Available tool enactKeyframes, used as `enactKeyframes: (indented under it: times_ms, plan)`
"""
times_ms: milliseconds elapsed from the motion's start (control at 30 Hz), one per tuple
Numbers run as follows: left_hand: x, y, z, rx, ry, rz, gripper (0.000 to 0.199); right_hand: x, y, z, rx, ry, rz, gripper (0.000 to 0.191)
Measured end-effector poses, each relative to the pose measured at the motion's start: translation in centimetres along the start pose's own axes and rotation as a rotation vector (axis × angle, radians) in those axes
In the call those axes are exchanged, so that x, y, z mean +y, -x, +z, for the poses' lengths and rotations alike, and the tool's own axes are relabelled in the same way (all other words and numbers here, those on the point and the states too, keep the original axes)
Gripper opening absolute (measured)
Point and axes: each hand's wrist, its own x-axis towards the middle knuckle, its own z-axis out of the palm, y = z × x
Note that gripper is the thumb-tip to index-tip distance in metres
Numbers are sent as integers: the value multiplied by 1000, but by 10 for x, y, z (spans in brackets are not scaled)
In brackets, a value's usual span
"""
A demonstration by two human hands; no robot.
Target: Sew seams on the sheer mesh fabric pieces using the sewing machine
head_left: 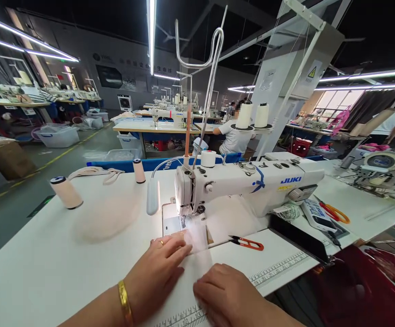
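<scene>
A white JUKI sewing machine [231,181] stands on the white table, its lamp lighting the needle area. Sheer white fabric [199,240] runs from under the needle toward the table's front edge. My left hand [161,263], with a gold bracelet at the wrist, lies on the fabric's left side just before the needle plate [170,222], fingers stretched forward. Lower right of it, my right hand [223,288] has its fingers curled together at the fabric's right edge. A blurred piece of pale sheer fabric [107,218] rests on the table at the left.
Orange-handled snips [248,244] lie right of the needle area. Two pale thread cones [66,193] stand at the table's left and back. Behind the right side are a black tray [298,238], a white device [318,215] and orange scissors [335,212]. A person [234,136] sits beyond.
</scene>
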Motion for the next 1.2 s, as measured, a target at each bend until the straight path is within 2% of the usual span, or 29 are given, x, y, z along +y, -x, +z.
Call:
enactKeyframes:
  times_ms: [67,133,233,300,367,433,567,667,733,833,900,967,1000,1067,1133,1200]
  plan:
    - [6,-8,4,-26,-22,-42,48,0,3,-7,9,-101,1,12]
    - [11,-14,8,-58,-14,-60,42,3,1,-14,43,-171,66,16]
    - [17,-15,11,-43,26,-50,34,16,-12,-18,118,-156,177,23]
    - [18,-10,10,-25,33,-37,30,28,-23,-14,86,-107,238,30]
    - [17,-3,7,-25,19,-38,26,38,-32,-8,27,-71,294,23]
    - [15,5,2,-31,7,-56,26,45,-38,-3,23,-107,368,11]
    - [10,18,-8,-45,30,-102,31,49,-38,-4,139,-309,545,16]
    - [8,21,-15,-46,103,-138,32,48,-33,-8,221,-433,603,16]
    - [9,18,-21,-41,201,-229,29,44,-30,-9,277,-466,586,18]
    - [12,2,-27,-114,521,-548,42,27,-27,-4,348,-410,430,20]
    - [16,-12,-27,-173,791,-740,52,12,-26,-1,283,-394,232,18]
    - [21,-23,-25,-158,935,-789,50,0,-26,0,157,-451,28,16]
    - [24,-27,-24,-146,977,-782,47,-3,-27,-2,125,-494,-19,16]
    - [31,-30,-25,-169,1084,-766,43,-3,-29,-9,157,-586,51,25]
    - [38,-28,-30,-255,1238,-762,42,4,-31,-18,160,-719,249,50]
    - [43,-23,-37,-347,1396,-747,41,14,-34,-25,-24,-969,394,73]
